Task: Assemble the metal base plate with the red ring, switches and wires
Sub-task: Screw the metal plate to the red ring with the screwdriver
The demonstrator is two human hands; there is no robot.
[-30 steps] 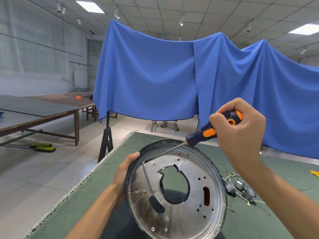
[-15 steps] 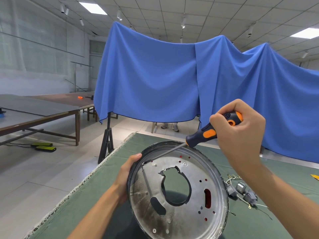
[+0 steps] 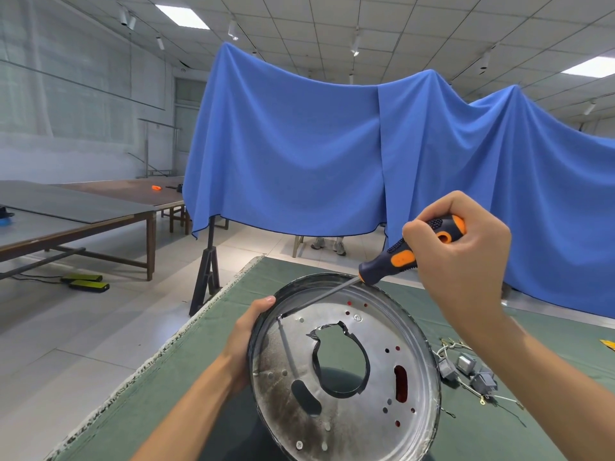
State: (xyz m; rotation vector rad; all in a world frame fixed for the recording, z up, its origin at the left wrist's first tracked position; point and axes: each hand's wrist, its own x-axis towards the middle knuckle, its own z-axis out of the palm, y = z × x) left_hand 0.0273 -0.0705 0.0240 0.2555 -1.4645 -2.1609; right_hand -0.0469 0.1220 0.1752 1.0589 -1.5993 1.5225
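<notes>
Left hand (image 3: 248, 341) gripped base plate (image 3: 346, 371) rim; right hand (image 3: 462, 247) gripped screwdriver (image 3: 404, 257), tip at rim screw. Best: steady plate, blade square.

- The worktop (image 3: 266, 287), covered in green felt with a fraying pale edge along its left side, is carrying everything here.
- Grey switches (image 3: 466, 371) are lying on the felt at the right, close together.
- Thin wires (image 3: 492, 399) are trailing from them across the felt.
- A yellow object's tip (image 3: 607, 344) is peeking in at the right edge.
</notes>
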